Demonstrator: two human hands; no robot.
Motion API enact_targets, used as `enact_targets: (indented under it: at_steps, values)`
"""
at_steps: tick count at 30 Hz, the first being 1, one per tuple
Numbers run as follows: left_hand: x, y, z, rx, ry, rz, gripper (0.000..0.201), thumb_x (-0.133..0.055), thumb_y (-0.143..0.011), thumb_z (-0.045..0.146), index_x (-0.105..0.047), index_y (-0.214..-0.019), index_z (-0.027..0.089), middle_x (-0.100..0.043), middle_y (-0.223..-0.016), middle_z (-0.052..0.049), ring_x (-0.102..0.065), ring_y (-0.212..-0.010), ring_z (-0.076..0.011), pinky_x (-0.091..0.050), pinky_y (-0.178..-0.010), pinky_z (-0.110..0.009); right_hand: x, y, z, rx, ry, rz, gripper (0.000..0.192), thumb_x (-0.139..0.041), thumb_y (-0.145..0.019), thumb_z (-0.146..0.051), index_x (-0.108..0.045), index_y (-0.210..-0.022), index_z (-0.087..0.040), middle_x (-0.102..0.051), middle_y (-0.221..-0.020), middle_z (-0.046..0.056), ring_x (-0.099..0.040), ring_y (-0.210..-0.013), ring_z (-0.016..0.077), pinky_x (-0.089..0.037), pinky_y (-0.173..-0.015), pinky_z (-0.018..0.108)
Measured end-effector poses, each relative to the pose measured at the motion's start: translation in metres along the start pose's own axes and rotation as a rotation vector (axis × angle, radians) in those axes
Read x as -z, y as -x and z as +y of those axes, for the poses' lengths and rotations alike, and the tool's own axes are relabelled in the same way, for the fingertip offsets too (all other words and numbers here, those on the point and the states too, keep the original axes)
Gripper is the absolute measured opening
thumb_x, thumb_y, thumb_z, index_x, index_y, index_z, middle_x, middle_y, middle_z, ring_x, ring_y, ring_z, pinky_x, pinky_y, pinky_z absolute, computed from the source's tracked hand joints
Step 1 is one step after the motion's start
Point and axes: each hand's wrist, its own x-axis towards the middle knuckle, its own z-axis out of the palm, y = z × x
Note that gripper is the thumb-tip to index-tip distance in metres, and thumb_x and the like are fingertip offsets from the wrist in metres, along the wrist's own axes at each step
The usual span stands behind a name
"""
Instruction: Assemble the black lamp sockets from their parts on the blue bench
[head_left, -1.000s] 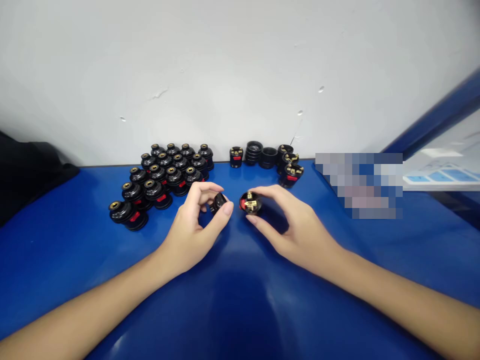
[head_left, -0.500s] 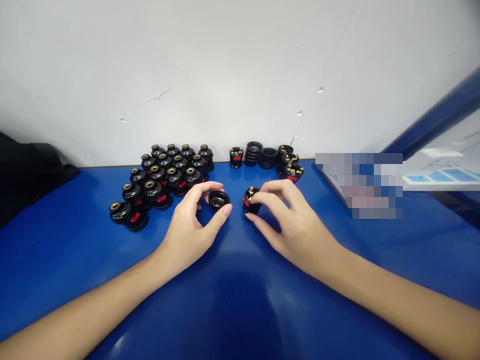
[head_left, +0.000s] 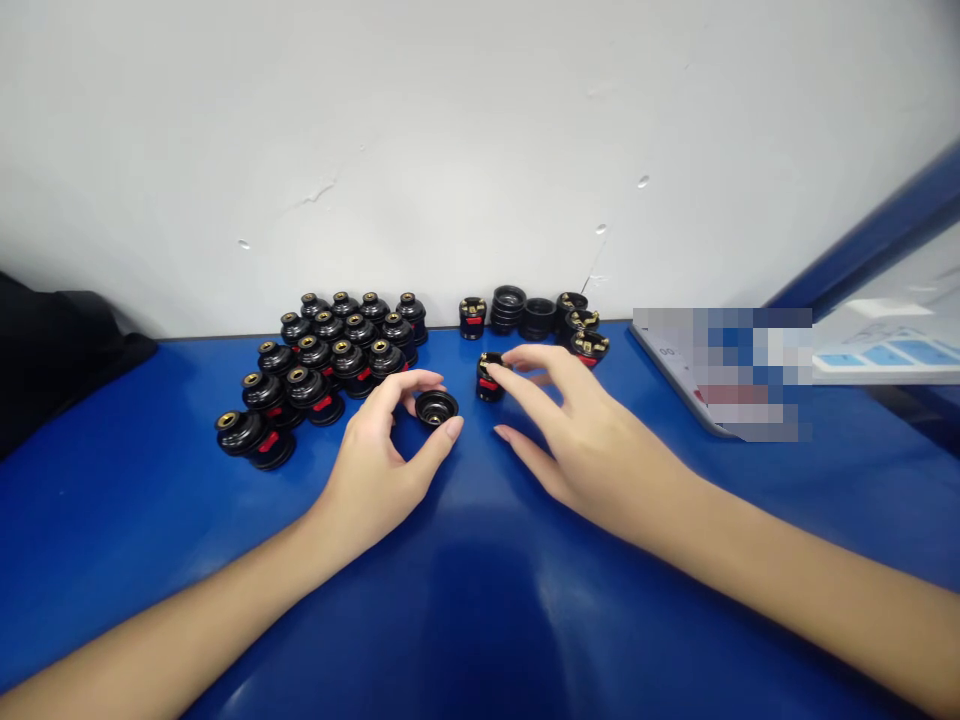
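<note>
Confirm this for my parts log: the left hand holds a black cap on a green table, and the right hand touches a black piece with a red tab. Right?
Not quite: the head view shows a blue table, not green. The left hand does hold the black cap, and the right hand touches the black piece with a red tab.

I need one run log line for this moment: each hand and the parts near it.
left hand: holds black cap | right hand: fingertips on red-tabbed insert | table: blue
</note>
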Motion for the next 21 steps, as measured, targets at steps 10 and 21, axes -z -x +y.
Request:
enact_targets:
  at_steps: [10, 21]
  values:
    - [0.0, -0.003, -0.001, 0.001, -0.014, 0.011, 0.04, -0.079, -0.091, 0.031, -0.069, -0.129, 0.022, -0.079, -0.124, -0.006, -0.073, -0.108, -0.0225, -0.058, -0.1, -0.041, -0.022, -0.034, 0.009, 0.101, 0.111, -0.091, 0.05, -0.052, -0.1, -0.007, -0.059, -0.147, 0.01, -0.062, -0.149, 0.035, -0.058, -0.141, 0.0443, -0.054, -0.116, 0.059]
    - [0.001, -0.003, -0.002, 0.01, -0.034, -0.02, 0.04, -0.08, -0.09, 0.028, -0.068, -0.128, 0.024, -0.079, -0.125, -0.006, -0.07, -0.1, -0.0211, -0.058, -0.095, -0.04, -0.043, -0.077, 0.015, -0.019, 0.231, -0.197, 0.052, -0.042, -0.101, -0.004, -0.059, -0.149, 0.001, -0.061, -0.153, 0.031, -0.055, -0.134, 0.0442, -0.043, -0.108, 0.06]
